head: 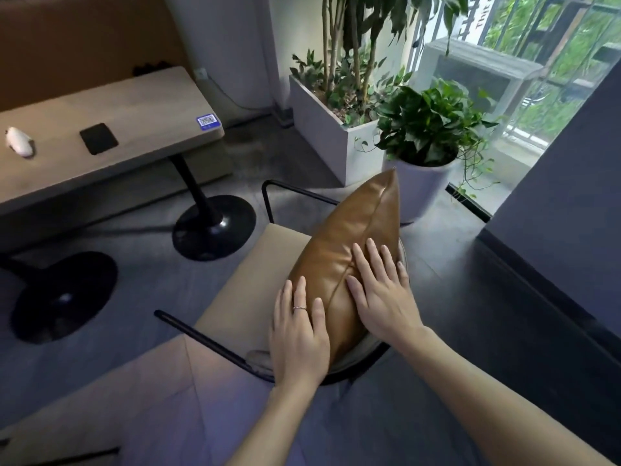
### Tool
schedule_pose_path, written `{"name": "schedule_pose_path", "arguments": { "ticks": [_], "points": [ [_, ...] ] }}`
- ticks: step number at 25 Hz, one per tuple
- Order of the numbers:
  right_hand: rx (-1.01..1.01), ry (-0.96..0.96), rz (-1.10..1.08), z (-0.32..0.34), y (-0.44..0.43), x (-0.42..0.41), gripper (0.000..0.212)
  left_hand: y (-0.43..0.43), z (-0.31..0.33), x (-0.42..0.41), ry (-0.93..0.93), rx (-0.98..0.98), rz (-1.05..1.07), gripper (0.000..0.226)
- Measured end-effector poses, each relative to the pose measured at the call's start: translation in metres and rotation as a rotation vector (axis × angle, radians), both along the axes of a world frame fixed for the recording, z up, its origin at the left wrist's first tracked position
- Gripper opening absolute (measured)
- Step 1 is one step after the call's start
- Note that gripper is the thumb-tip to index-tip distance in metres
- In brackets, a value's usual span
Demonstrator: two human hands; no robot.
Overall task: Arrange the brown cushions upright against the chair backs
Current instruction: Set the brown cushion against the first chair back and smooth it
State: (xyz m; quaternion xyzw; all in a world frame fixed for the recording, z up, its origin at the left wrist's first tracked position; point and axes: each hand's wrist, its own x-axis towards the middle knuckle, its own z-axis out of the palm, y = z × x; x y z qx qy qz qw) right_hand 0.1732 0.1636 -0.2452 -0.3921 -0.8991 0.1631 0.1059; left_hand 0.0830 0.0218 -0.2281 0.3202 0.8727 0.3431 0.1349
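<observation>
A brown leather cushion (349, 237) stands on edge on the beige seat of a black-framed chair (255, 274), its top seam toward me, leaning at the chair's back rim. My left hand (299, 331) lies flat on the cushion's near left face, fingers spread, a ring on one finger. My right hand (379, 290) rests flat on the right face, fingers spread toward the seam. Neither hand is curled around the cushion. The chair back itself is mostly hidden under the cushion and my hands.
A wooden table (100, 136) on a black pedestal base (215, 227) stands to the left, bearing a black pad and a white object. White planters (322, 139) with green plants (433, 119) sit behind the chair. A second beige chair cushion (100, 405) is at lower left.
</observation>
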Motion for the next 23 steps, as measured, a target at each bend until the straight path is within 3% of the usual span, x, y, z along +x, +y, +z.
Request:
{"name": "schedule_pose_path", "arguments": {
  "ticks": [3,7,13,15,23],
  "points": [
    [-0.041,0.115,-0.014,-0.001,0.002,0.005,0.054,-0.002,-0.003,0.009,-0.146,0.105,0.245,0.074],
    [-0.482,0.461,-0.381,-0.012,0.010,0.017,0.047,-0.001,0.007,0.023,-0.502,0.165,0.638,0.090],
    [-0.929,0.359,-0.602,-0.028,0.026,0.034,0.085,0.007,-0.002,0.024,-0.831,0.333,1.009,0.115],
    [-0.929,0.297,-0.615,-0.030,0.027,0.032,0.094,0.009,-0.006,0.017,-0.890,0.408,1.059,0.117],
    [-0.876,0.194,-0.654,-0.034,0.027,0.021,0.104,0.012,-0.006,0.003,-0.804,0.417,1.062,0.097]
  ]
}}
